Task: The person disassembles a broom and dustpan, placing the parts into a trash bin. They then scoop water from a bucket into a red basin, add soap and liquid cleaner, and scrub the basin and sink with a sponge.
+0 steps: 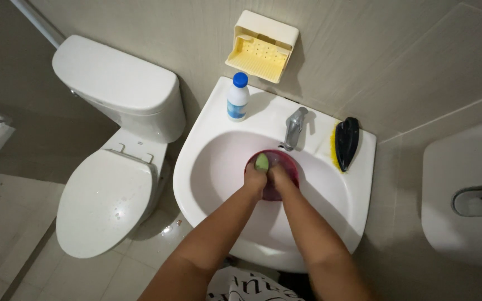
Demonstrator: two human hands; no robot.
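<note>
Left hand [255, 177] grips a green sponge [261, 162]; right hand [279, 175] beside it clasps the maroon bowl [289, 163], fingers hidden, bowl mostly covered by the 2 hands.

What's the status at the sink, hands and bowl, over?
Left hand gripping green soap. Right hand on red bowl in sink. Tap right above bowl.
</note>
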